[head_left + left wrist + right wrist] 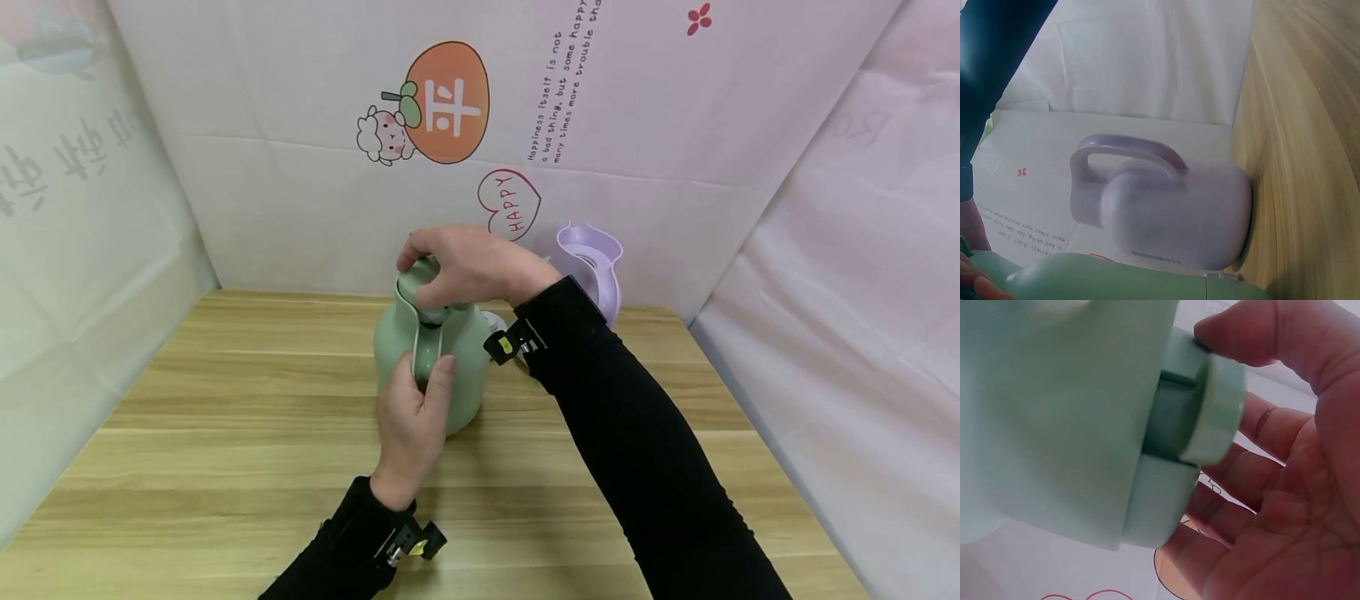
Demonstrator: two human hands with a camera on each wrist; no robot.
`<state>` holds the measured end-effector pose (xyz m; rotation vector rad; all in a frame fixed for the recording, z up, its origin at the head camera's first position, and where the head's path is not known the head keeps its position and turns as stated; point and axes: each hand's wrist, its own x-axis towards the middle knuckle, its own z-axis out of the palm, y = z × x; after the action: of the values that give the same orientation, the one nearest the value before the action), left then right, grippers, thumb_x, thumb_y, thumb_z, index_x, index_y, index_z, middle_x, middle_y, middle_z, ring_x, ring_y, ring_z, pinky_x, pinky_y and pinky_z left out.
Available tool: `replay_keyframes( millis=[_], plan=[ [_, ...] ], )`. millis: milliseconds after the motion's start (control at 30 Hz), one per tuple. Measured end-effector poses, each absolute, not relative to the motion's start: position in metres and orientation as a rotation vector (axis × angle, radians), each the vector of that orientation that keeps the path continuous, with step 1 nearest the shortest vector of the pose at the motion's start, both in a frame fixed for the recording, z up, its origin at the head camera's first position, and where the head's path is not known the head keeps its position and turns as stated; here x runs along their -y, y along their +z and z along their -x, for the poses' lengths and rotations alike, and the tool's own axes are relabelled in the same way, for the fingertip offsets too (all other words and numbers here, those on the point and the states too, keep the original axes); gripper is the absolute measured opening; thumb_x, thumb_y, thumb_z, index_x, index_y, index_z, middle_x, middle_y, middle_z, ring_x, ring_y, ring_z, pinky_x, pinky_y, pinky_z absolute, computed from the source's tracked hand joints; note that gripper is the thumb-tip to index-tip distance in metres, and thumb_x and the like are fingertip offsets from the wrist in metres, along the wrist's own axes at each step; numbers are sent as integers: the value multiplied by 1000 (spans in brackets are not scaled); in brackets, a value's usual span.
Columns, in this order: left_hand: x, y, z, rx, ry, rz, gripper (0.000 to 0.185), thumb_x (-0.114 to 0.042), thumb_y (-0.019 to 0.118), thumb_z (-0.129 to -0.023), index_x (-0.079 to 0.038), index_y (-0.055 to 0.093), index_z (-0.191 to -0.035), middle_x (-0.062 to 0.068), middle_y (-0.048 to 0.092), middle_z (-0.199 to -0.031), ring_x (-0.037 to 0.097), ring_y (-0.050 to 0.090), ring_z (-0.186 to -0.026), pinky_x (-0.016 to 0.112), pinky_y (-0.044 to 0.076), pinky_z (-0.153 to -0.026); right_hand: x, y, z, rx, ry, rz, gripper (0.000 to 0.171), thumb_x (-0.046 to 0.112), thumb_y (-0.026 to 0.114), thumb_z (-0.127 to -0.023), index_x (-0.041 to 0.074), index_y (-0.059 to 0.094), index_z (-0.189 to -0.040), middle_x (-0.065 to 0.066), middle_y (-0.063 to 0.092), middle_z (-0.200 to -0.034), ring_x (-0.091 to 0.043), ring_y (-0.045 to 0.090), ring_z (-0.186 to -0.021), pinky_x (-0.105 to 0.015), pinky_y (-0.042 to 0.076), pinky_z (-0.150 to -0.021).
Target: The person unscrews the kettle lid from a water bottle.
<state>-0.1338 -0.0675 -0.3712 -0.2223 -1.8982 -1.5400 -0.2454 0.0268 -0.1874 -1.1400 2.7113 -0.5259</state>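
Here, nearest me, my left hand clamps the handle of the smooth mint-green plastic jug standing mid-way on the pale wooden table. My right hand curls round its round green lid. It looks rigid and slippery, possibly light; contents hidden. Behind stands a lilac plastic jug, seemingly lidless.

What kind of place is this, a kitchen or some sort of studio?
Probably a small staged recording booth, not a kitchen: a wooden table is walled in by printed cloth sheets, and small cameras are clipped to both wrists of the person handling a green jug.
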Motion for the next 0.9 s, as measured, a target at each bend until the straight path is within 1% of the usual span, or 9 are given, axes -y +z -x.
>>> replay_keyframes(
  millis=[200, 333, 400, 500, 567, 633, 767, 833, 900],
  plan=[
    [67, -371, 134, 1905, -1539, 223, 24, -22, 62, -105, -7, 53, -89, -4, 36, -71, 13, 39, -63, 28, 35, -60, -27, -186, 240, -2710, -516, 1129, 66, 23, 69, -85, 25, 54, -150, 9, 62, -138, -13, 54, -113, -31, 45, -99],
    [67, -372, 134, 1896, -1530, 228, 26, -20, 62, -105, -8, 50, -87, -5, 34, -69, 11, 35, -59, 27, 33, -58, -20, -184, 230, -2868, -368, 1056, 67, 45, 64, -98, 25, 44, -158, 5, 58, -149, -14, 56, -128, -36, 46, -106],
    [67, -373, 135, 1892, -1518, 233, 28, -19, 63, -105, -9, 47, -84, -5, 32, -67, 10, 31, -57, 27, 32, -57, -14, -185, 223, -2997, -245, 961, 70, 61, 59, -99, 26, 44, -158, 3, 60, -148, -16, 58, -131, -39, 50, -103],
    [68, -374, 135, 1886, -1502, 243, 32, -17, 64, -104, -10, 43, -81, -5, 30, -66, 8, 26, -56, 26, 28, -55, -5, -187, 214, -3147, -87, 761, 71, 75, 54, -95, 30, 53, -149, -1, 71, -124, -23, 69, -106, -43, 57, -78],
    [68, -375, 136, 1883, -1495, 254, 32, -17, 64, -104, -10, 43, -81, -5, 30, -66, 7, 26, -55, 26, 28, -55, 1, -190, 210, -3197, -3, 656, 69, 79, 53, -93, 33, 58, -143, -1, 70, -105, -23, 67, -86, -42, 53, -64],
    [68, -375, 136, 1882, -1492, 260, 30, -16, 64, -104, -10, 44, -82, -5, 31, -66, 7, 27, -55, 26, 28, -54, 4, -193, 208, -3215, 70, 612, 63, 78, 51, -94, 32, 63, -134, -1, 66, -88, -24, 62, -72, -41, 50, -56],
    [68, -374, 136, 1879, -1496, 273, 29, -16, 63, -105, -9, 46, -83, -5, 33, -66, 7, 29, -55, 25, 30, -54, 6, -197, 209, -3218, 197, 662, 50, 70, 50, -100, 27, 67, -117, -2, 62, -76, -23, 59, -66, -39, 47, -53],
    [68, -374, 136, 1876, -1497, 280, 29, -15, 63, -105, -9, 46, -82, -5, 33, -66, 7, 29, -54, 26, 30, -54, 4, -197, 210, -3206, 204, 706, 43, 66, 51, -101, 25, 63, -106, -1, 60, -74, -23, 60, -69, -39, 47, -53],
    [69, -373, 136, 1873, -1496, 278, 28, -15, 62, -105, -9, 46, -82, -5, 33, -66, 8, 30, -55, 26, 31, -54, 2, -197, 211, -3194, 166, 737, 39, 62, 52, -101, 25, 62, -103, 0, 59, -76, -23, 60, -73, -39, 47, -54]
  ],
)
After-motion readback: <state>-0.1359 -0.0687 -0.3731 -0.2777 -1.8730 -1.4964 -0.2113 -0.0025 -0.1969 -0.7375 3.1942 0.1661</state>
